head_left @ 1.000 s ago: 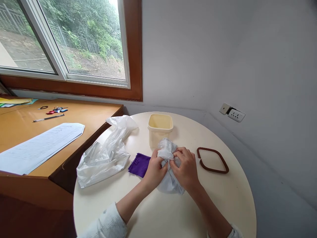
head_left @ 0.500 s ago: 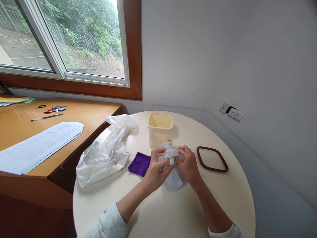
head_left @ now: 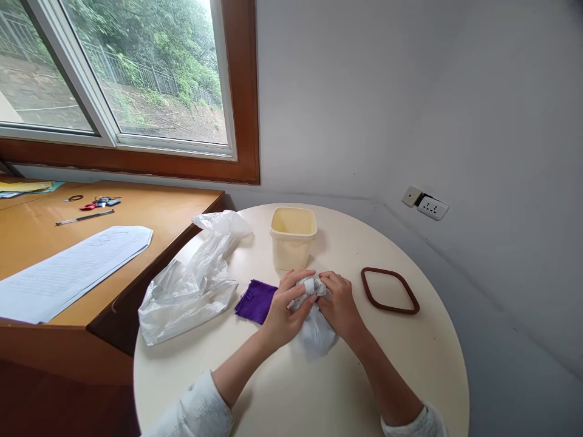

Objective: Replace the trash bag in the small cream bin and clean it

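A white plastic bag [head_left: 317,335], bunched and twisted at its top, is between my hands over the round table [head_left: 346,388]. My left hand [head_left: 286,309] grips the gathered top from the left, fingers curled round it. From the right, my right hand [head_left: 337,303] pinches the same gathered part. The bag's lower body bulges below my fingers; its contents cannot be made out. Beside my left hand lies a folded purple cloth [head_left: 255,301] with frayed edges. Just beyond my hands stands a pale yellow plastic container [head_left: 291,252], its top uncovered.
A crumpled clear plastic bag [head_left: 182,297] spreads over the table's left side. On the right lies a brown rounded-square ring [head_left: 390,308]. The wooden desk [head_left: 150,203] at left holds papers [head_left: 77,267], a pen [head_left: 84,218] and keys [head_left: 101,203]. A wall socket [head_left: 432,207] is at right.
The gathered top of the white bag has been pressed down into a tighter bunch. My fingers have closed further over it; the other things lie where they were.
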Tool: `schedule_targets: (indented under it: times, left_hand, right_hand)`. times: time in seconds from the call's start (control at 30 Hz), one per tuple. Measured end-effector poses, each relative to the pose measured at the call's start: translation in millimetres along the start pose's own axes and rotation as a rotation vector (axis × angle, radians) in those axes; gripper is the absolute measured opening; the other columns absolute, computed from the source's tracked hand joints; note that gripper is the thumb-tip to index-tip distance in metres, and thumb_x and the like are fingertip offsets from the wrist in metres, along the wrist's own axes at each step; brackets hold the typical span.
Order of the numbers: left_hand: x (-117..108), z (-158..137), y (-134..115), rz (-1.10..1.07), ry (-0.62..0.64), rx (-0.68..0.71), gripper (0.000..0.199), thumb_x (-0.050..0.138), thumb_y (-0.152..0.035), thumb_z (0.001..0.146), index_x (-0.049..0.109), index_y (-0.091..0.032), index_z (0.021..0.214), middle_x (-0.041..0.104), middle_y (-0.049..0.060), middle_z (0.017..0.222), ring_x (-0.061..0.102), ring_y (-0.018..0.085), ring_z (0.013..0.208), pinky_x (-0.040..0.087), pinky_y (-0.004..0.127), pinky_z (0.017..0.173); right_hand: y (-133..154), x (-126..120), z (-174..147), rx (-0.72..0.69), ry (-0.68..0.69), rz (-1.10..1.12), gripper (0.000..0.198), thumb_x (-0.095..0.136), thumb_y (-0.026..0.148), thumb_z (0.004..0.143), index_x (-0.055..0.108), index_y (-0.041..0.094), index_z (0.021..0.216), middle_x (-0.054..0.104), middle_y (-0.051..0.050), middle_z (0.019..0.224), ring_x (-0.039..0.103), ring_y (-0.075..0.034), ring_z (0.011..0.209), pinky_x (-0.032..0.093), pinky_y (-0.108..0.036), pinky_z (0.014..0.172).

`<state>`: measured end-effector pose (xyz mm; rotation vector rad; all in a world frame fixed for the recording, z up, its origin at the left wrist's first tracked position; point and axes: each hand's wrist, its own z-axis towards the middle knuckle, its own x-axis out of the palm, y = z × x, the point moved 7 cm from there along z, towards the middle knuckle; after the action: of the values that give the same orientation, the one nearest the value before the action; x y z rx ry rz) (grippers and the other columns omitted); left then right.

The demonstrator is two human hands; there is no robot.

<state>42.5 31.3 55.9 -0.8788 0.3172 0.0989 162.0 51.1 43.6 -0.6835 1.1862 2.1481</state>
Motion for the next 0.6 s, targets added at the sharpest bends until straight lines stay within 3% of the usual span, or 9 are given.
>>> schedule_targets:
  times: [0.2,0.4,0.6]
  left_hand:
    - [-2.2,2.6,4.6,-0.119,-0.012,-0.141,0.026,0.053,-0.025,0.084,0.064,-0.02,0.108,0.06,0.01,0.109,0.055,0.023,0.104,0.044,0.034,0.089]
    - [-4.3,2.7,12.4,-0.16,-0.031,-0.242,0.026,0.058,-0.03,0.08,0.066,-0.017,0.1,0.065,0.009,0.101,0.058,0.023,0.097,0.044,0.032,0.087]
    - [-3.7,0.7,19.8,-0.158,-0.066,-0.277,0.022,0.06,-0.03,0.079,0.068,-0.017,0.094,0.068,0.006,0.094,0.06,0.021,0.089,0.045,0.028,0.081]
  right_hand:
    - [-0.2,-3.9,-0.4,0.034,-0.075,0.013,0.012,0.051,0.015,0.075,0.056,0.022,0.083,0.062,-0.001,0.088,0.057,-0.017,0.084,0.039,-0.036,0.083]
    - [5.0,-13.7,-2.5,0.014,-0.173,0.061,0.022,0.051,0.019,0.078,0.053,0.022,0.1,0.062,-0.004,0.095,0.057,-0.019,0.091,0.039,-0.039,0.086]
    - [5.3,-19.2,-4.3,0.045,-0.193,0.158,0.019,0.045,0.024,0.084,0.054,0.022,0.101,0.062,-0.005,0.096,0.057,-0.019,0.09,0.044,-0.037,0.084]
